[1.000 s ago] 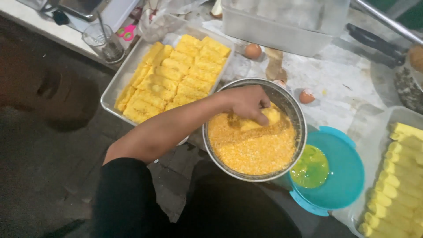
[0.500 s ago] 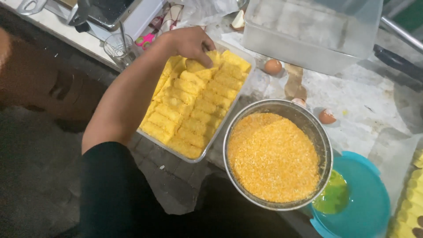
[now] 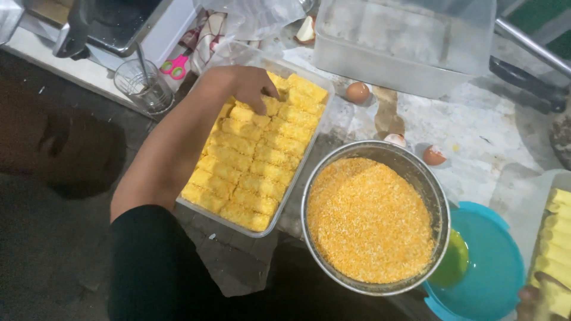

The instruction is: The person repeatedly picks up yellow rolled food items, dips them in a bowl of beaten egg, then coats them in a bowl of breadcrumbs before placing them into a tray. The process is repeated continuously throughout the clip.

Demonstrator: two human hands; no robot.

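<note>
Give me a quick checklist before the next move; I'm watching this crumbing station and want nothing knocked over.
1. Left hand: fingertips rest on a coated roll at the tray's far end; grip cannot tell.
2. Tray: rows packed; free slot under the hand, cannot tell.
3. Crumb bowl: upright, well filled, ok.
4. Blue bowl: yellow liquid inside, partly tucked under the crumb bowl's rim, ok.
5. Glass: upright, apart from the forearm, ok.
6. Right hand: at most a sliver at the lower right edge, cannot tell.
</note>
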